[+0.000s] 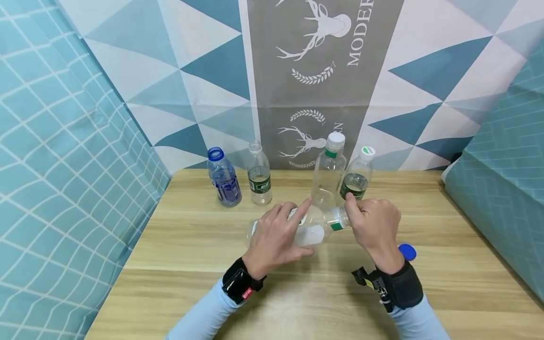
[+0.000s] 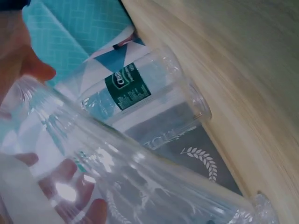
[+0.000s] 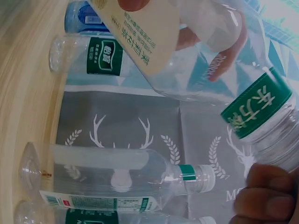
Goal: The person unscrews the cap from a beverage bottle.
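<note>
Hands [image 1: 276,233] [image 1: 376,223] grip a bottle [image 1: 312,234] well in from the table's left edge [image 1: 128,264].

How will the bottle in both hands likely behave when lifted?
The held bottle is probably light: no liquid shows inside. Its thin-looking clear wall may flex where the left hand grips it, and its glossy surface could be slippery.

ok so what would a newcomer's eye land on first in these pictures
First, probably the clear bottle held sideways at the centre, the left hand around its body and the right hand's grip at its neck end. Behind it, four bottles stand along the back of the table, the blue-tinted one leftmost. Above them, white deer heads stand out on grey.
</note>
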Available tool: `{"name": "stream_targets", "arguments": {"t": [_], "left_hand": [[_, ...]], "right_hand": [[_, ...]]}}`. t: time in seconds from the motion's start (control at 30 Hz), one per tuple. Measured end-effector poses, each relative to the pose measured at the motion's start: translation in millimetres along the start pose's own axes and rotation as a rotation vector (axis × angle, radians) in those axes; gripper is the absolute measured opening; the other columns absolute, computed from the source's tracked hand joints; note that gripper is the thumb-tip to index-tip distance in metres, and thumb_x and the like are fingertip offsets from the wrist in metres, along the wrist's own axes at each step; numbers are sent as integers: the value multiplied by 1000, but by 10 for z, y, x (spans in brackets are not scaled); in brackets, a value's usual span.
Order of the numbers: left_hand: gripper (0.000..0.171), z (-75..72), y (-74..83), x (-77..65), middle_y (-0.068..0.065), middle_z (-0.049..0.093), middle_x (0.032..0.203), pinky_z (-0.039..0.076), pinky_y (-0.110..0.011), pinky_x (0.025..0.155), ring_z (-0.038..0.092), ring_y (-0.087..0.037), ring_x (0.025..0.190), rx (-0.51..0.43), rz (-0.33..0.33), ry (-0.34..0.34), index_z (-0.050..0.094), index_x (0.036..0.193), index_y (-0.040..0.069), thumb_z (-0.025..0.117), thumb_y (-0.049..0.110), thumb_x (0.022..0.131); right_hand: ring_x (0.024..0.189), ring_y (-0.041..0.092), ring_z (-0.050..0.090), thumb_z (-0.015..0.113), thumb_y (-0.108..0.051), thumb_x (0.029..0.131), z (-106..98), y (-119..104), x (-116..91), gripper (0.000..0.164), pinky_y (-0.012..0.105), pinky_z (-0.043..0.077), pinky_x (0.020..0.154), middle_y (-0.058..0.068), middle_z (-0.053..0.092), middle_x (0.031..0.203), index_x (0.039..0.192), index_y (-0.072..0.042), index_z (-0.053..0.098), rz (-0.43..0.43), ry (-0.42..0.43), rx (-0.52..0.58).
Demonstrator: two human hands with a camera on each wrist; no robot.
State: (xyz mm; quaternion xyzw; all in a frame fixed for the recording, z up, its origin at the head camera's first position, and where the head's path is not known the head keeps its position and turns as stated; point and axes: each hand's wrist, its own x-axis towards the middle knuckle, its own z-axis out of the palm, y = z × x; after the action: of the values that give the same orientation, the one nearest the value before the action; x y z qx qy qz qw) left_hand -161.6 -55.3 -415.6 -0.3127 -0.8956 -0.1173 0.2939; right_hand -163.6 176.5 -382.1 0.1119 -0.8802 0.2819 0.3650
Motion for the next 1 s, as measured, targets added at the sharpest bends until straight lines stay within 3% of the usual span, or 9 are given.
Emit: {"name": "stream_targets", "arguments": {"t": [0.13, 0.23, 0.3, 0.43, 0.63, 0.73, 0.9, 1.0], "left_hand": [[107, -28, -21, 19, 0, 69, 105, 56, -25, 60, 64, -12, 83, -116, -19, -60, 51, 148, 23, 89, 61, 56], [106, -42, -37, 19, 1, 69, 105, 56, -24, 59, 64, -11, 83, -117, -18, -78, 52, 148, 24, 88, 62, 56], [106, -48, -50, 20, 1, 70, 106, 56, -26, 59, 65, -12, 84, -88, -16, -76, 52, 148, 24, 88, 63, 56], [107, -52, -76, 22, 0, 69, 107, 57, -27, 61, 65, -14, 86, -44, -21, -66, 52, 149, 23, 88, 63, 56], [106, -42, -104, 11, -2, 68, 107, 56, -28, 59, 63, -16, 85, -4, -38, -42, 52, 150, 23, 86, 62, 58], [104, -38, -118, 7, -3, 69, 107, 56, -30, 60, 63, -18, 84, 37, -30, -30, 52, 149, 23, 85, 63, 58], [106, -35, -133, 7, -4, 68, 106, 57, -30, 60, 64, -19, 85, 67, -15, -34, 52, 149, 23, 85, 65, 58], [109, -50, -144, 8, -3, 68, 106, 57, -29, 60, 64, -17, 85, 28, -22, -62, 52, 150, 23, 86, 66, 56]], "right_hand": [[42, 4, 17, 50, -27, 90, 25, 61, 32, 52, 19, 7, 47, -7, 26, 41, 41, -19, 35, -178, 95, 89], [44, 3, 19, 49, -25, 89, 21, 98, 48, 47, 17, 8, 48, -8, 27, 44, 45, -21, 35, -256, 72, 118], [45, 1, 20, 50, -24, 91, 6, 108, 50, 46, 17, 9, 48, -11, 26, 47, 48, -22, 34, -259, 20, 113], [44, 2, 24, 53, -24, 97, -39, 86, 39, 48, 20, 14, 46, -11, 27, 48, 51, -20, 40, -179, -102, 84], [47, 13, 44, 40, -46, 108, -171, 11, 30, 67, 29, 28, 43, -2, 50, 48, 54, -12, 60, 128, -280, 27], [45, 16, 42, 33, -56, 108, -228, -26, 50, 74, 30, 27, 42, -2, 45, 47, 49, -14, 47, 254, -417, 7], [47, 18, 35, 32, -59, 108, -223, -58, 89, 71, 30, 27, 45, -4, 31, 52, 52, -16, 38, 298, -558, 8], [52, 16, 38, 36, -54, 109, -222, -50, 95, 67, 29, 28, 49, -4, 36, 54, 59, -14, 57, 234, -571, 19]]}}
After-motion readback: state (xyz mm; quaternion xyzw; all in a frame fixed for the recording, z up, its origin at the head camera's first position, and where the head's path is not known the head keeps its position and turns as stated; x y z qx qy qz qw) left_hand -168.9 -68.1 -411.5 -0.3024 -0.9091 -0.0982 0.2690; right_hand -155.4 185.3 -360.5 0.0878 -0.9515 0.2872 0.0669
